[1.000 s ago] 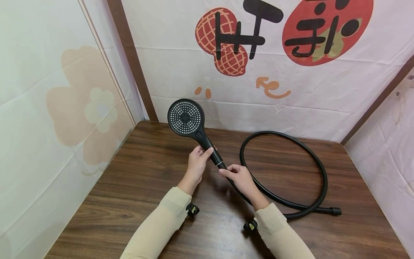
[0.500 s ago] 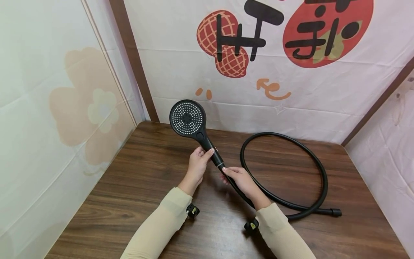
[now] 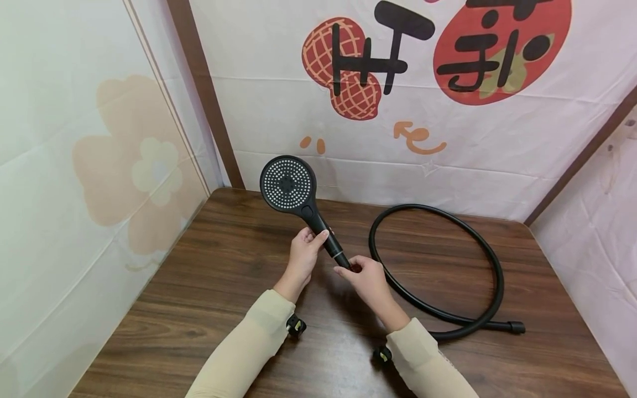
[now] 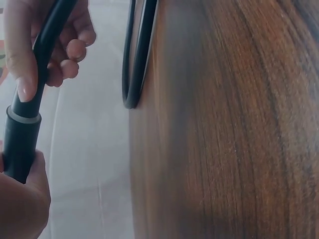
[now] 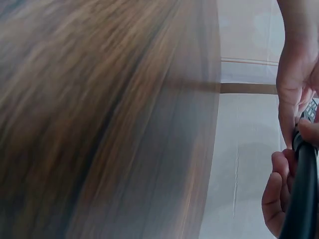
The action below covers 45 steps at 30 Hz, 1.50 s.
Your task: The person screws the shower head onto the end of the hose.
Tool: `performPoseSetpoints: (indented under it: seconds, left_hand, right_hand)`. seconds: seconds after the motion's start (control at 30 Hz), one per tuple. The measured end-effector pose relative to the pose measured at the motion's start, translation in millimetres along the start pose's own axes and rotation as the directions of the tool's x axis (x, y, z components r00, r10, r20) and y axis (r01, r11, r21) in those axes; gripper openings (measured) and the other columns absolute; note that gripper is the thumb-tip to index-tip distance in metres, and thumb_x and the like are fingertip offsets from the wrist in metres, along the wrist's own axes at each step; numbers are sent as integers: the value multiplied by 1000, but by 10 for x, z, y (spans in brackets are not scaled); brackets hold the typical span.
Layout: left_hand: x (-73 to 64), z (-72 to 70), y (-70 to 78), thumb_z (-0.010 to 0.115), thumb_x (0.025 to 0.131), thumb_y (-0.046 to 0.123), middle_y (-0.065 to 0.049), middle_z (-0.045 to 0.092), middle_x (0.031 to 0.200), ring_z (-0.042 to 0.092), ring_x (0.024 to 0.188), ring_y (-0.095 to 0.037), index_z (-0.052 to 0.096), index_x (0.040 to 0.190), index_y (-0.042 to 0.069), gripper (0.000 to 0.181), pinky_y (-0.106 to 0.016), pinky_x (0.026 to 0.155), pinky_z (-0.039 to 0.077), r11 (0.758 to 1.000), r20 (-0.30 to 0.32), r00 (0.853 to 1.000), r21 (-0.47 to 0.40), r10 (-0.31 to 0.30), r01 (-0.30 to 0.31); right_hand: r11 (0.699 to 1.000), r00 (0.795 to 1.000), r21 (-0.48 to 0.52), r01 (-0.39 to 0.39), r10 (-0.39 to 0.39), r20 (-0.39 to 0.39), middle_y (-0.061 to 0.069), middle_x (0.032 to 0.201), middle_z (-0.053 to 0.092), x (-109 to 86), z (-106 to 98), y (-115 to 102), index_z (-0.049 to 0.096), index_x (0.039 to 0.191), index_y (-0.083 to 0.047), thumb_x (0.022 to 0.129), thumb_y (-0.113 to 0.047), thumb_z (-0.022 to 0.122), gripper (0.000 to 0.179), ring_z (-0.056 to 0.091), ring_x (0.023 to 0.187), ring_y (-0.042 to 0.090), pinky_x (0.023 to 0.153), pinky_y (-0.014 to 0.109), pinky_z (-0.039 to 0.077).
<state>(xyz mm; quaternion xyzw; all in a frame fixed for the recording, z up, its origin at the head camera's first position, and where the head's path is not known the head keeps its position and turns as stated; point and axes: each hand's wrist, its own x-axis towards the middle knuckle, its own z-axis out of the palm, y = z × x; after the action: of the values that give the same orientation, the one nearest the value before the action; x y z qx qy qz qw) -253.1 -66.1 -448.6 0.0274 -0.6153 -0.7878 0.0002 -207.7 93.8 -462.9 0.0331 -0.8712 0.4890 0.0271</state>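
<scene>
A black handheld shower head [image 3: 287,183] is held tilted, its round face of pale nozzles turned up toward the head camera. My left hand [image 3: 302,255] grips its handle, thumb along the top. Just below the handle's end, my right hand [image 3: 369,282] pinches the end of a black shower hose [image 3: 499,271] between thumb and fingers. In the left wrist view the hose end meets the handle [image 4: 21,144] in line, with a pale ring [image 4: 25,118] at the joint. The right wrist view shows the hose [image 5: 302,194] running close past the camera.
On the wooden table [image 3: 199,309], the hose lies in a wide loop at the right, its free end fitting [image 3: 517,327] pointing right. A printed cloth wall [image 3: 269,110] stands behind, with more cloth at both sides. Dark wrist cameras [image 3: 296,325] sit at the cuffs.
My right hand's fingers have shifted around the hose end: thumb first higher on it, then fingers below, now slightly lower with thumb to the left. The left hand and shower head stay nearly still.
</scene>
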Motion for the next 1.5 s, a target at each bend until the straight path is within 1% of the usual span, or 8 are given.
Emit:
performPoseSetpoints:
  seconds: [0.13,0.4,0.67,0.8,0.97,1.23,1.33,1.5]
  left_hand:
    - [5,7,-5,61,98,10,-16,72,109,69,92,-7,58,123,-5,29,-47,107,47,1000,5,1000,-14,4,-3]
    - [-3,12,2,62,98,11,-15,73,108,69,91,-7,58,123,-5,29,-46,106,48,1000,-3,1000,-5,1,-1]
    - [-2,23,2,61,98,10,-19,72,113,69,93,-6,57,124,-5,30,-43,105,49,1000,8,1000,6,10,-10]
    - [-1,23,-9,60,99,10,-21,71,115,68,94,-6,56,124,-6,30,-39,101,51,1000,23,1000,20,20,-21]
    - [-3,14,-30,59,100,10,-23,69,118,67,96,-6,55,125,-7,31,-36,100,52,999,36,999,25,26,-27]
    - [6,22,-33,58,99,7,-25,68,119,68,94,-5,54,126,-8,31,-41,104,49,999,48,998,-30,28,-27]
    - [8,16,-12,59,99,8,-23,70,116,68,92,-4,55,124,-8,30,-38,100,50,999,38,999,-23,32,-31]
    - [17,11,26,60,99,9,-19,72,113,68,90,-4,57,123,-7,29,-39,99,50,999,18,999,-18,30,-30]
  right_hand:
    - [1000,1000,-23,21,-21,-23,3,74,69,-6,17,-23,75,89,-7,86,-30,78,24,49,59,11,54,23,42]
    - [999,997,20,-44,42,59,2,66,61,42,-30,-17,77,91,-6,89,-32,74,26,42,56,12,52,24,35]
    - [983,979,142,-112,86,183,17,84,73,92,-87,23,76,90,2,92,-32,69,34,65,76,23,68,27,46]
    - [964,966,221,-147,91,242,14,81,72,106,-105,56,74,92,6,93,-30,68,37,65,77,23,71,27,48]
    - [940,945,279,-195,104,311,4,79,72,126,-130,102,72,97,10,94,-32,67,42,63,76,15,75,28,49]
    - [847,909,447,-287,95,405,-2,80,72,167,-109,183,64,108,19,95,-25,65,46,67,79,16,79,30,53]
    - [872,922,420,-252,84,378,2,82,73,155,-101,172,66,106,16,96,-28,65,45,67,78,16,79,31,54]
    - [972,977,199,-124,84,197,13,87,76,108,-103,89,77,95,-2,90,-41,71,40,65,77,20,74,30,51]
